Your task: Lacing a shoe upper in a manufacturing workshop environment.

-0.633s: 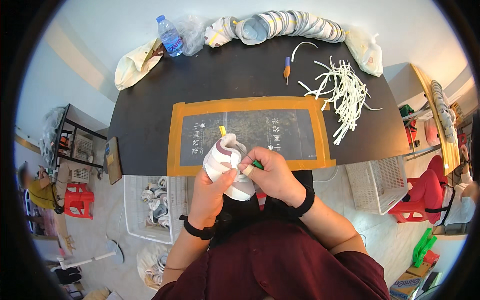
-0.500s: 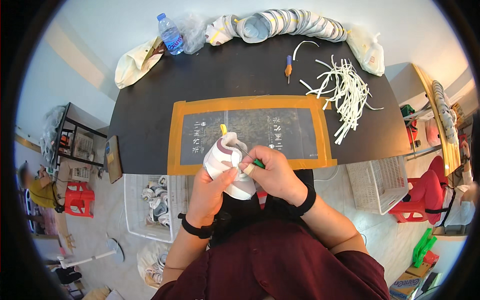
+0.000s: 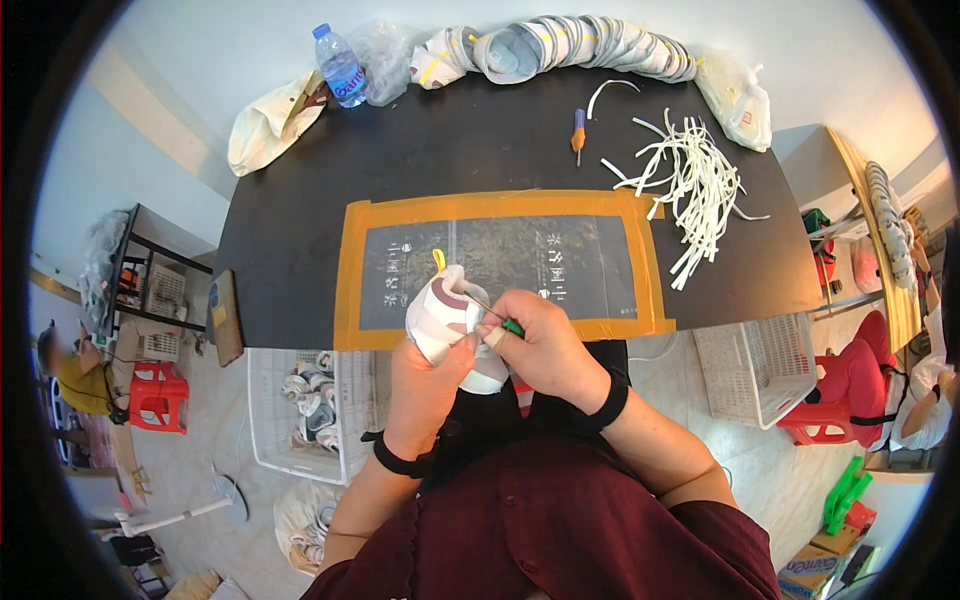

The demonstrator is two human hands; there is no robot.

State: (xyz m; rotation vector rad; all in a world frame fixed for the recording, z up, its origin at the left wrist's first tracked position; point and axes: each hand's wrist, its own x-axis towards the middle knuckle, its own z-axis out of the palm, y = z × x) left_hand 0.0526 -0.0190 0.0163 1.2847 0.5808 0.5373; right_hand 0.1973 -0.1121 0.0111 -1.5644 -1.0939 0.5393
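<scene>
My left hand [image 3: 430,385] is closed around a white and pale pink shoe upper [image 3: 432,325] with a maroon collar and a yellow pull tab. The upper is held tilted over the table's near edge. In my right hand [image 3: 545,345] is a thin metal awl [image 3: 513,327] with a green handle; its shaft reaches to the collar opening. Whether the tip passes through the material is hidden. My two hands nearly meet at the upper's front. White laces [image 3: 700,190] lie in a loose heap at the table's right.
A dark sheet edged with orange tape [image 3: 500,205] covers the table's near middle. Beyond it lies an orange and blue screwdriver-like tool [image 3: 578,135]. Stacked shoe uppers [image 3: 590,48], a water bottle [image 3: 342,75] and plastic bags line the back. White crates [image 3: 300,455] stand below. People sit at both sides.
My left hand has shifted slightly right and up over the upper, covering more of its lower part. The upper leans a little further left. My right hand keeps its hold on the awl.
</scene>
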